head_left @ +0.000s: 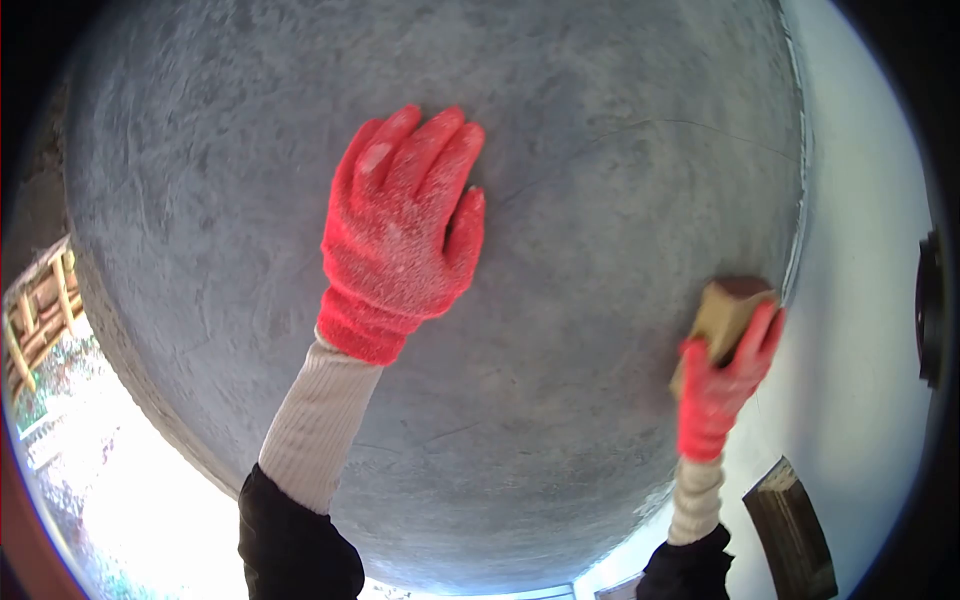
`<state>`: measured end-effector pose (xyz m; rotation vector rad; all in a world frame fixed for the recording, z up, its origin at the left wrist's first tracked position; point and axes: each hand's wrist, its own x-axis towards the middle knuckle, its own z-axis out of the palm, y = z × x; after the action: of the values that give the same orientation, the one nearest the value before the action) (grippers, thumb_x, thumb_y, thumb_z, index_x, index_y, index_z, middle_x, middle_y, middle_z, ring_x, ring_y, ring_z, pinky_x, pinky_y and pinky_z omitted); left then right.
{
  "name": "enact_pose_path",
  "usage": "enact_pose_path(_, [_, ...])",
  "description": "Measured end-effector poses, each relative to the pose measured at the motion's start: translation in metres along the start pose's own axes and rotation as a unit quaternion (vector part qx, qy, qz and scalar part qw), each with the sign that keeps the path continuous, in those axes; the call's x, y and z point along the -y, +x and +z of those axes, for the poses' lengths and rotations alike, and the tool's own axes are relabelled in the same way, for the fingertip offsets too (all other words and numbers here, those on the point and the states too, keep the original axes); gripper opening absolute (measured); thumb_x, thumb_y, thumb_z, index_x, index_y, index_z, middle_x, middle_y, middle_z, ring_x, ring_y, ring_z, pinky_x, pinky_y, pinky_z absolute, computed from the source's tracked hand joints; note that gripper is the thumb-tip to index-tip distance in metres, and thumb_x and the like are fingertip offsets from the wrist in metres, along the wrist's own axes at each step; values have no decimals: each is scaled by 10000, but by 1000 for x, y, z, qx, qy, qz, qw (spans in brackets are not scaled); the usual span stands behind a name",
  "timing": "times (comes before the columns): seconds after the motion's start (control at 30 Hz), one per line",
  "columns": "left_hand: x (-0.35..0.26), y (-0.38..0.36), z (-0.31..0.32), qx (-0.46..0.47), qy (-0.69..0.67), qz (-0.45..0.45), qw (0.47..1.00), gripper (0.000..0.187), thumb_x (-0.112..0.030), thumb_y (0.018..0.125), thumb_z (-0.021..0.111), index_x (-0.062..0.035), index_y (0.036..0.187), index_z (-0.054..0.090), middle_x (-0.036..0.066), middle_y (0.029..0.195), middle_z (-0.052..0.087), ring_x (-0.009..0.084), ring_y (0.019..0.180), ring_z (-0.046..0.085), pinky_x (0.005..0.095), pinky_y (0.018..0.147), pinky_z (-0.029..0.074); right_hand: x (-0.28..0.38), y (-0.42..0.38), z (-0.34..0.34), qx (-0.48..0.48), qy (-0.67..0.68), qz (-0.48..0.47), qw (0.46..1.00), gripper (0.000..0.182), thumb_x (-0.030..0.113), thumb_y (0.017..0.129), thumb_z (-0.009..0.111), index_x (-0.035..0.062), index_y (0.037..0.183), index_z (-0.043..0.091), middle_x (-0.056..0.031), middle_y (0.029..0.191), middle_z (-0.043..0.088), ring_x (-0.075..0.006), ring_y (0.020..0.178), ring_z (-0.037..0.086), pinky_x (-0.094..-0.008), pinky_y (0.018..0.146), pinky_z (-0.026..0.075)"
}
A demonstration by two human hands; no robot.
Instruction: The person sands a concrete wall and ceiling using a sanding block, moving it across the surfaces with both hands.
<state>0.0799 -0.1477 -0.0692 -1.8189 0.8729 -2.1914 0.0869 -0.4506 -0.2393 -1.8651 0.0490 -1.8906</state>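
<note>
A grey plastered surface [560, 330] fills most of the head view, with faint trowel marks and a thin crack. My left hand [405, 220], in a dusty red rubber-coated glove, lies flat against it with the fingers stretched and the thumb apart. It holds nothing. Toward the right edge of the surface, my right hand [725, 390], in the same kind of glove, is closed around a tan sanding block [726, 315] with a reddish-brown face. The block is at the grey surface; its contact side is hidden.
A white wall [860, 250] meets the grey surface along a rough seam at the right. A dark round fixture [930, 310] and a dark rectangular opening or panel [792, 530] are on that side. At the left are bright daylight and a wooden railing [40, 320].
</note>
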Motion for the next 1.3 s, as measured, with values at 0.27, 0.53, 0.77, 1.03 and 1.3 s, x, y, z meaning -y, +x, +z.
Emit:
enact_pose_path(0.27, [2,-1,2,-25,4,6,1000,405,-100,788,701,-84,1192,695,72,1242,676,326,1174,596,447,1013,490,4,-106,-7,281,158,-333,886,849,399,752,817,108,1430,399,-293,1433,365,-490,1353,392,-582,1037,403])
enact_pose_path(0.53, [2,-4,7,-45,9,11,999,382,-130,780,709,-99,1160,690,40,1231,658,293,1173,579,426,992,504,-16,101,-3,43,95,-13,994,874,219,819,752,82,1562,314,-264,1557,327,-459,1364,397,-522,1107,367])
enact_pose_path(0.77, [4,-7,12,-50,-38,28,998,425,-185,839,704,-64,1238,621,162,1282,598,379,1235,542,496,1051,445,-1,-72,-6,534,166,-406,723,852,401,730,856,111,1420,449,-275,1501,347,-441,1312,454,-572,996,458])
enact_pose_path(1.03, [6,-3,8,-65,40,29,997,226,-213,742,705,-105,921,620,30,1000,590,249,1077,551,380,978,463,-20,209,6,-15,-72,-270,960,771,341,862,755,76,1507,425,-251,1534,392,-434,1381,414,-480,1132,379])
enact_pose_path(1.3, [8,-5,5,-53,61,38,996,282,-272,705,714,-110,918,625,30,988,586,251,1071,548,392,976,456,23,-14,-5,93,12,-509,856,806,395,885,720,139,1547,339,-254,1542,332,-452,1319,474,-552,1074,423])
